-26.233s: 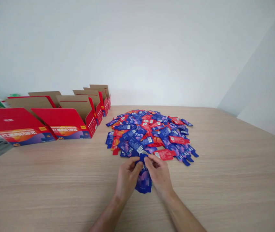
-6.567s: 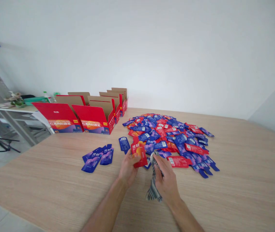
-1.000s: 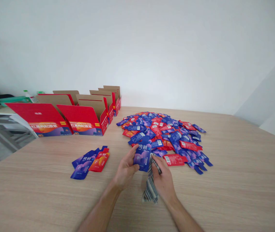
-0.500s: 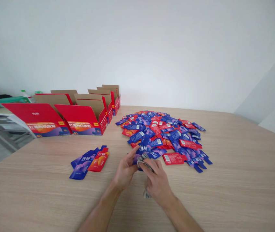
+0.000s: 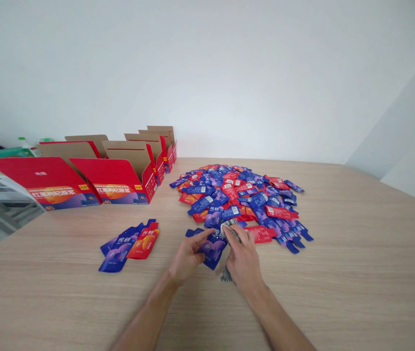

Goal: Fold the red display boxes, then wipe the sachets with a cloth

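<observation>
A blue-purple pouch point(image 5: 212, 251) lies tilted between my hands, just in front of the pile. My left hand point(image 5: 186, 257) pinches it at its left edge, thumb and index finger on the print. My right hand point(image 5: 244, 258) is closed on a striped cloth point(image 5: 226, 276) and presses it against the pouch's upper right part; a loose end hangs below the fingers. The heap of blue and red pouches point(image 5: 230, 191) spreads behind both hands. To the left, a few blue pouches point(image 5: 114, 254) overlap with a red pouch point(image 5: 143, 243) on the table.
Red cardboard boxes with raised brown flaps stand in rows at the back left, the nearest being a left box point(image 5: 57, 183) and a right box point(image 5: 118, 180). A white wall point(image 5: 266, 87) rises behind the wooden table point(image 5: 357, 253). A side shelf is at far left.
The cloth in my right hand has moved from the pouch's lower part to its upper end. The pouch now leans more to the right. The whole view has shifted slightly.
</observation>
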{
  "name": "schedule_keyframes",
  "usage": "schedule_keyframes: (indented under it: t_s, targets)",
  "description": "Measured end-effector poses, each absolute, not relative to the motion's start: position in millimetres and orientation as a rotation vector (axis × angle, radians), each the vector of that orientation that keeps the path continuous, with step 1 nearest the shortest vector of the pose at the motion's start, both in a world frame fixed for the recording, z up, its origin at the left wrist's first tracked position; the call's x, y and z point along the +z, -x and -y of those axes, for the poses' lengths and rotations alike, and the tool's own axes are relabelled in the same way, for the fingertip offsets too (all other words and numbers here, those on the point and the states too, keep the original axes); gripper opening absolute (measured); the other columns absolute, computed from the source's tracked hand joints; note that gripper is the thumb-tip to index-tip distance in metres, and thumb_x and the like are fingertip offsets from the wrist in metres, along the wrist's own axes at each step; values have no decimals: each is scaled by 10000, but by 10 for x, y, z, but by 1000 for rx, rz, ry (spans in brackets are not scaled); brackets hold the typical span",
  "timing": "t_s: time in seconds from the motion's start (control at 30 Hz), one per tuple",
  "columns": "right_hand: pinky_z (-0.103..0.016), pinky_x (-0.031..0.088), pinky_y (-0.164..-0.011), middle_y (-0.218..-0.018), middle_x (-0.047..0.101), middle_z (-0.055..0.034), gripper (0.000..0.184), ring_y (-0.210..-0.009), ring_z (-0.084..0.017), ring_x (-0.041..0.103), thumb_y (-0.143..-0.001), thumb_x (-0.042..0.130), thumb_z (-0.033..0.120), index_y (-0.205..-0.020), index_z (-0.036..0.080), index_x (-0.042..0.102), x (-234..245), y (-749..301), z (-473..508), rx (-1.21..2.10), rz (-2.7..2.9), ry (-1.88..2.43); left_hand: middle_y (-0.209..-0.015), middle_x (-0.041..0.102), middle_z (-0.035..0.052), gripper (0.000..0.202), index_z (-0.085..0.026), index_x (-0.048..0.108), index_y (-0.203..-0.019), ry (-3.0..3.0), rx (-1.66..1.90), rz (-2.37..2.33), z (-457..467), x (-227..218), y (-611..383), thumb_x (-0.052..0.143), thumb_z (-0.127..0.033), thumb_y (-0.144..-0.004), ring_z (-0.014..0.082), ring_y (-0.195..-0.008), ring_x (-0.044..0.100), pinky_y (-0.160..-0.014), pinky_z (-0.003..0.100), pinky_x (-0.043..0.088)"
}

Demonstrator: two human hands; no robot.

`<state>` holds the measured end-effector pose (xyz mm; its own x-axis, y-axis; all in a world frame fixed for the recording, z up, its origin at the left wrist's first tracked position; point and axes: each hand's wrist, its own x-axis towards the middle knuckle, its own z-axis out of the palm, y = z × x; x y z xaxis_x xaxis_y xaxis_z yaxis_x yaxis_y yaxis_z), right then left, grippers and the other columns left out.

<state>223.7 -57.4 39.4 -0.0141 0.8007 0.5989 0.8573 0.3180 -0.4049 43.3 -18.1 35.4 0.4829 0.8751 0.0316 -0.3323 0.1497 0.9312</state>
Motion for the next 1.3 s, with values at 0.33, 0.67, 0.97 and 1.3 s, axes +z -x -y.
schedule_keyframes:
  t_s: [0.33,0.67,0.97,1.3]
  targets:
    - [-492,469,-981,-1206,535,-109,433,-1134,-255,508,-934,413,150,-1325,264,561,298,-2178,559,65,1603,1381,-1098,697,76,724,-195,639,-1214,-911,1140,-710,172,401,-465,578,0,-520,179,-835,646,-660,237,454]
    - [-480,513,-958,-1226,560,-121,410,-1155,-254,535,-946,424,157,-1313,254,578,122,-1648,484,191,1793,1123,-892,699,28,541,-197,698,-1039,-1199,1378,-1354,154,326,44,656,-18,-530,185,-785,596,-740,284,445]
    - [-460,515,-964,-1190,575,-135,372,-1124,-251,549,-946,418,150,-1251,205,624,236,-1082,446,260,1907,1006,-1003,701,100,462,-216,688,-1072,-1309,1548,-1793,189,389,967,666,-81,-630,285,-995,596,-951,377,364]
    - [-473,516,-966,-1184,587,-135,343,-1109,-261,560,-948,440,194,-1224,210,644,144,-810,464,298,1911,973,-1373,511,166,322,-199,714,-1006,-1365,1489,-2034,284,255,1251,717,-316,-706,381,-1347,305,-1117,496,139]
